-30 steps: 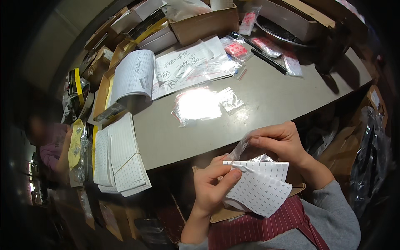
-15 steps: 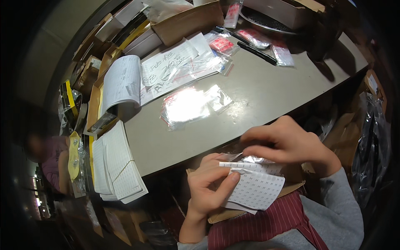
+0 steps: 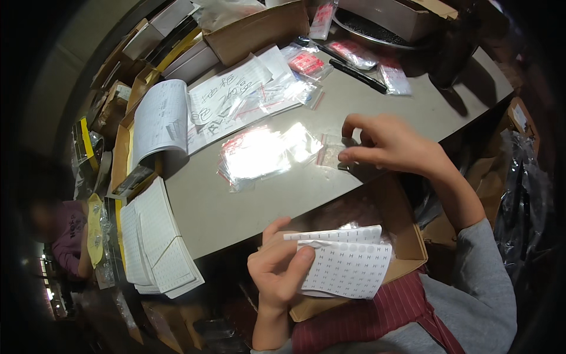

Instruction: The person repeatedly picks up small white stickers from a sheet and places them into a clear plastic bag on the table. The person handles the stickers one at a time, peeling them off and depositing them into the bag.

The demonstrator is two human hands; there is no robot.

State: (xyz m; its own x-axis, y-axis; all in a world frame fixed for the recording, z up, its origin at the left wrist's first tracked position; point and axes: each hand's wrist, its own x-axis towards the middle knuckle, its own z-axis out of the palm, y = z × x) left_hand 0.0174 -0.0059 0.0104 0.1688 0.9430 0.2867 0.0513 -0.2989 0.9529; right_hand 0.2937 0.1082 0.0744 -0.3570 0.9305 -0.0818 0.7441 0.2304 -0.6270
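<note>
My left hand (image 3: 277, 268) grips a folded sheet of round white stickers (image 3: 345, 271) printed with small dark marks, thumb on top. The sheet is over an open cardboard box (image 3: 407, 230) at my lap, with clear plastic inside it. My right hand (image 3: 389, 144) is above the table's near side, thumb and forefinger apart. Its fingertips are at a small clear zip bag (image 3: 330, 153) with a red edge, which lies on the table partly beneath them. Left of that bag spreads a pile of clear zip bags (image 3: 253, 156), shiny with glare.
Handwritten papers (image 3: 236, 88), a curled paper pad (image 3: 162, 115) and a banded stack of sheets (image 3: 156, 242) lie to the left. Farther back are black markers (image 3: 359, 76), red-and-white bag packs (image 3: 306, 62) and a cardboard box (image 3: 256, 32). Another person (image 3: 71, 236) is at far left.
My right hand has moved from the sticker sheet up and away onto the table, where a small clear bag now lies beside the pile. My left hand keeps the sheet, slightly lower left.
</note>
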